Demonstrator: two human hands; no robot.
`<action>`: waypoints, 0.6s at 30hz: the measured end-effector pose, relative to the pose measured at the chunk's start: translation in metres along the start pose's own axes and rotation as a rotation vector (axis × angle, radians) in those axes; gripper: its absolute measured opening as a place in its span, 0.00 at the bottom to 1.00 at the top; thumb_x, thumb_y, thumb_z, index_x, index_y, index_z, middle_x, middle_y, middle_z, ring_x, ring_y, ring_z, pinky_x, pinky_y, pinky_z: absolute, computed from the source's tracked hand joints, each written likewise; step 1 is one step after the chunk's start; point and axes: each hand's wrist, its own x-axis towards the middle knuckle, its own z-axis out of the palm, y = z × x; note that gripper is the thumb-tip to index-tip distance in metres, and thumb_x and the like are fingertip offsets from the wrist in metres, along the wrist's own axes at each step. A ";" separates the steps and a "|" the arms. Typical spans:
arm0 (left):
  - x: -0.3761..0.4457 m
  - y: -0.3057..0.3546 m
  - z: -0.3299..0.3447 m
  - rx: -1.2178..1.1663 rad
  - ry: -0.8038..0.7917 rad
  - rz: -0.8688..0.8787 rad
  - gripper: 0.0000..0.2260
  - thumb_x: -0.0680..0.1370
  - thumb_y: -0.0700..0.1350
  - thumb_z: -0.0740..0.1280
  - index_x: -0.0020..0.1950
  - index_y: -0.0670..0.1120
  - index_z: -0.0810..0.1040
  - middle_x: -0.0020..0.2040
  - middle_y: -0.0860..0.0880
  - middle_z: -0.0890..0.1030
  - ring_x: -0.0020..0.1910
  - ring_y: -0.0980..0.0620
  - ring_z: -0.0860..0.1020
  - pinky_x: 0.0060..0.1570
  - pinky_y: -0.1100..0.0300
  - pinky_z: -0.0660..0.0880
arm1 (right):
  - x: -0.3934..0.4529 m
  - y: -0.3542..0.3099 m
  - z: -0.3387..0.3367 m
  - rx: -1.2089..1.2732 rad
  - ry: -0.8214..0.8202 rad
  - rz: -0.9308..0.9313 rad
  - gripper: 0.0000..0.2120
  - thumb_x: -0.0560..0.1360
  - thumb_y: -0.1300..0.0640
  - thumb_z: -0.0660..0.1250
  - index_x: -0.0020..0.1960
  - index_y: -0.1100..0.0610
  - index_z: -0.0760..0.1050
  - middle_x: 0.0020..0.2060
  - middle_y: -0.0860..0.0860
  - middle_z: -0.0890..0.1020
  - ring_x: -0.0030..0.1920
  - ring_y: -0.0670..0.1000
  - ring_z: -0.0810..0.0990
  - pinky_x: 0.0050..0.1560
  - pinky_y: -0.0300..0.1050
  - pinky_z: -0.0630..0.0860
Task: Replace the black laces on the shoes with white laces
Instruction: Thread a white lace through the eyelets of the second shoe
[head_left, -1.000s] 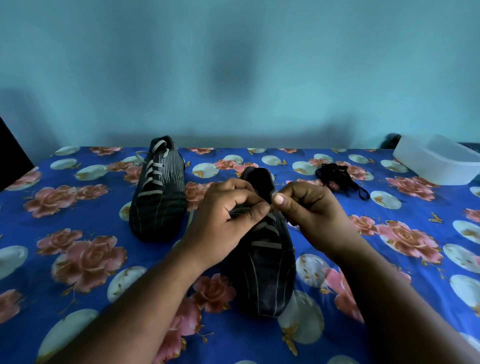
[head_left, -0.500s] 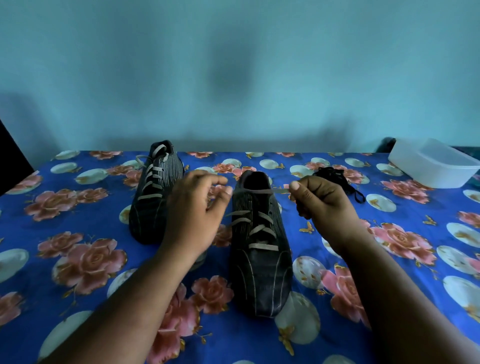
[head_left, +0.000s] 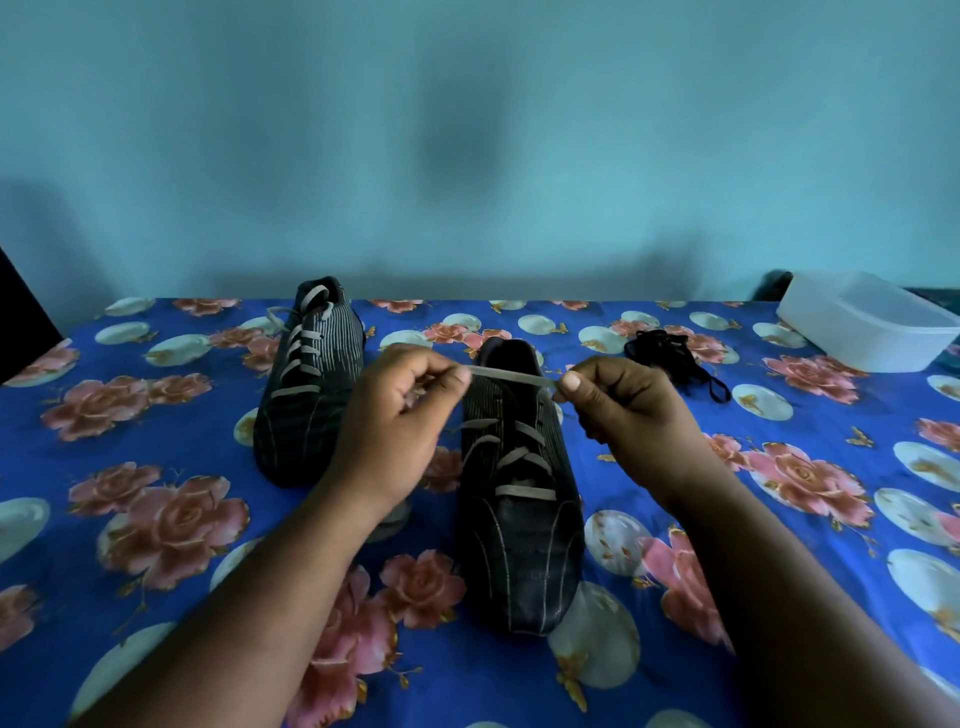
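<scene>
Left hand (head_left: 395, 415) and right hand (head_left: 623, 410), fingers pinching a white lace (head_left: 511, 375) taut across the near shoe (head_left: 519, 499) on the floral table (head_left: 156, 519), second shoe (head_left: 311, 384) left of it, black laces (head_left: 670, 356) right

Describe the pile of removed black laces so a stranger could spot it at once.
Start from the white plastic box at the far right of the flowered blue cloth. Just left of it, beyond the right hand, lies the pile of black laces. It is a loose dark tangle lying flat on the cloth, unlike the two shoes, which carry pale laces.
</scene>
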 end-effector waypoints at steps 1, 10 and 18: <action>0.001 -0.001 -0.002 -0.013 0.031 -0.036 0.10 0.77 0.51 0.69 0.45 0.44 0.82 0.42 0.49 0.82 0.42 0.53 0.80 0.44 0.58 0.76 | 0.001 0.001 -0.002 0.006 0.028 0.015 0.15 0.76 0.42 0.68 0.42 0.53 0.81 0.31 0.66 0.70 0.32 0.58 0.67 0.35 0.51 0.67; -0.012 0.000 0.004 0.455 -0.094 0.192 0.22 0.79 0.62 0.64 0.71 0.57 0.73 0.64 0.56 0.79 0.59 0.52 0.79 0.61 0.40 0.73 | -0.001 0.004 0.007 0.017 -0.054 -0.036 0.14 0.77 0.50 0.68 0.40 0.60 0.78 0.27 0.45 0.71 0.30 0.43 0.68 0.34 0.38 0.68; -0.012 0.004 0.013 0.409 -0.107 0.257 0.08 0.78 0.55 0.69 0.43 0.53 0.83 0.40 0.59 0.82 0.44 0.55 0.78 0.52 0.41 0.72 | -0.002 0.006 0.011 0.081 -0.105 -0.032 0.09 0.75 0.54 0.70 0.40 0.59 0.79 0.28 0.43 0.78 0.31 0.42 0.73 0.35 0.33 0.70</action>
